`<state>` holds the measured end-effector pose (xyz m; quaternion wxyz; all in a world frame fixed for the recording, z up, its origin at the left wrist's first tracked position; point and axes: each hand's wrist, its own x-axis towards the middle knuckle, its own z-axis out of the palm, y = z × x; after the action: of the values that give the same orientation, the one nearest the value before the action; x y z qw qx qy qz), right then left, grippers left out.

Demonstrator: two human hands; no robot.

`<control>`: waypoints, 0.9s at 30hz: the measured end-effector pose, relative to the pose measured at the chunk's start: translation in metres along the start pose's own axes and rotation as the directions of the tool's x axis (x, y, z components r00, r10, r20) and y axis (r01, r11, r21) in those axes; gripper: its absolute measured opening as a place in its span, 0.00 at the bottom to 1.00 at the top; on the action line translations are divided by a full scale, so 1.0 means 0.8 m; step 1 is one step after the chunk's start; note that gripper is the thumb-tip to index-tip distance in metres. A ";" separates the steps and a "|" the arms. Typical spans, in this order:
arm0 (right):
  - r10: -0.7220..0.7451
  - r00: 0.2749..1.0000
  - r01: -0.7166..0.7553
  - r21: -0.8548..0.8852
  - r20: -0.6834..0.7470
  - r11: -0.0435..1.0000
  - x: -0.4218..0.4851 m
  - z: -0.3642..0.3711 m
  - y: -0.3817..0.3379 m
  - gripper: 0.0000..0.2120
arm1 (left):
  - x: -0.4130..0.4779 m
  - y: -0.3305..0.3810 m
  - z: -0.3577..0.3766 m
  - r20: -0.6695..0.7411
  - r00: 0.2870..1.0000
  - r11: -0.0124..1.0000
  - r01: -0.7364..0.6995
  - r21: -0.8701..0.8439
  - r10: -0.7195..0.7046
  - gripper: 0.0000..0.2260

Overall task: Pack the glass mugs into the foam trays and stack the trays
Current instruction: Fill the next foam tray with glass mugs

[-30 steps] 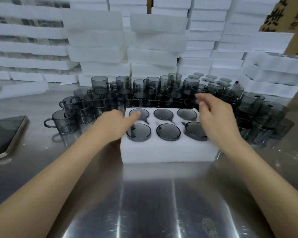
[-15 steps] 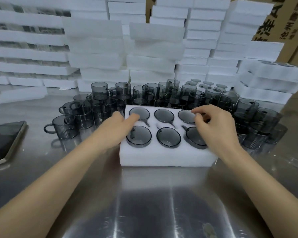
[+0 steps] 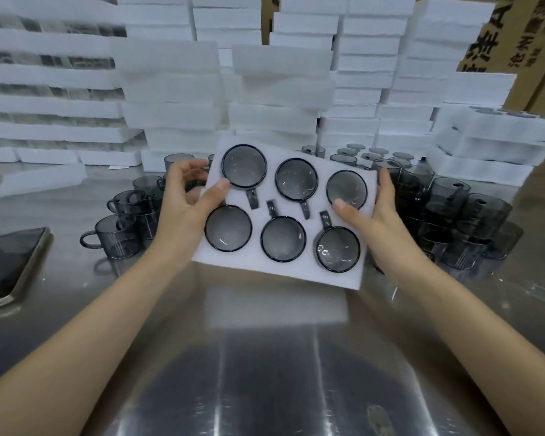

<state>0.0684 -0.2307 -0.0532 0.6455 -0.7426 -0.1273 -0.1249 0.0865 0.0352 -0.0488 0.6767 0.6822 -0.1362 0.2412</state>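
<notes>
My left hand (image 3: 183, 202) and right hand (image 3: 375, 221), each pinching an end, have lifted the foam tray (image 3: 299, 272) of six glass mugs (image 3: 283, 242) off the table (image 3: 265, 372), ready, I'd say, for stacking.

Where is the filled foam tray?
Head view, centre: the filled foam tray is held tilted toward the camera, left hand gripping its left edge, right hand its right edge, in front of the loose mugs.

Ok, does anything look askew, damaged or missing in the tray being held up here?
Mostly fine: the foam tray, held tilted by left hand and right hand, has all six pockets filled. Only the near-right mug seems to sit slightly proud, its dark side wall showing. No cracks visible.
</notes>
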 end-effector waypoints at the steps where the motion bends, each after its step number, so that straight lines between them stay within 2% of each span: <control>1: 0.017 0.999 -0.019 0.043 0.041 0.999 0.003 -0.004 0.002 0.49 | 0.000 -0.005 -0.001 0.017 1.000 1.000 -0.021 0.009 0.021 0.16; 4: -0.002 0.966 -0.010 0.043 0.258 0.999 0.005 -0.010 0.007 0.43 | -0.001 -0.021 -0.006 0.043 0.999 1.000 -0.017 0.015 0.016 0.16; 5: -0.001 0.952 -0.012 0.039 0.308 0.999 0.004 -0.010 0.007 0.40 | -0.002 -0.025 -0.009 0.059 0.998 0.999 -0.012 0.036 0.010 0.17; 7: 0.037 0.940 -0.049 0.027 0.340 0.998 0.001 -0.012 0.005 0.42 | -0.004 -0.031 -0.013 0.102 0.995 0.988 -0.034 0.148 0.019 0.20; 9: 0.029 0.942 -0.028 -0.009 0.334 1.000 0.000 -0.013 0.005 0.48 | -0.005 -0.033 -0.016 0.134 0.989 0.963 -0.093 0.253 0.060 0.21; 11: -0.003 0.950 0.021 -0.052 0.312 0.998 -0.001 -0.011 0.001 0.49 | -0.005 -0.033 -0.017 0.143 0.983 0.938 -0.158 0.309 0.119 0.20; 16: -0.015 0.966 0.036 -0.077 0.258 0.996 -0.008 -0.003 -0.002 0.55 | -0.010 -0.034 -0.017 0.175 0.966 0.896 -0.245 0.370 0.192 0.14; 19: -0.021 0.981 0.034 -0.061 0.194 0.998 -0.013 0.002 0.000 0.55 | -0.009 -0.034 -0.015 0.174 0.970 0.896 -0.227 0.381 0.172 0.15; 21: -0.024 0.986 0.038 -0.083 0.162 0.996 -0.015 0.007 0.002 0.59 | -0.008 -0.035 -0.014 0.173 0.975 0.898 -0.201 0.390 0.143 0.18; 24: -0.029 0.991 0.055 -0.199 0.132 0.979 -0.017 0.015 0.006 0.68 | -0.007 -0.035 -0.013 0.170 0.978 0.902 -0.182 0.392 0.124 0.20; 27: -0.035 0.995 0.060 -0.281 0.093 0.958 -0.021 0.019 0.012 0.69 | -0.005 -0.035 -0.013 0.173 0.977 0.892 -0.185 0.412 0.123 0.21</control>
<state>0.0561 -0.2175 -0.0700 0.5230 -0.8290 -0.1540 -0.1246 0.0961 0.0459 -0.0749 0.4786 0.8159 -0.1820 0.2685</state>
